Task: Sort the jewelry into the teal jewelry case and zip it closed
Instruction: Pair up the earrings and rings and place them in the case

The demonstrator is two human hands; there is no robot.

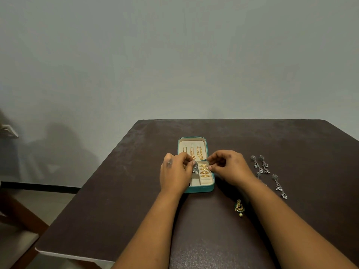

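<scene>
The teal jewelry case [200, 189] lies open in the middle of the table. Gold chains [199, 152] hang in its raised lid, and several gold rings [204, 170] sit in the ring rolls of the base. My left hand [174, 171] covers the base's left side, its curled fingers pinching a silver earring [195, 169] over a compartment. My right hand [229, 166] is at the case's right rim, thumb tip by the rings and fingers curled around the edge. Loose on the table are silver drop earrings [261, 165], one more silver earring [279, 186] and a gold-green earring [239, 207].
The dark brown table [120, 200] ends at a pale front-left edge and stands against a grey wall [174, 55]. A chair seat [17, 243] is at the lower left on the floor side. My forearms cross the table's near half.
</scene>
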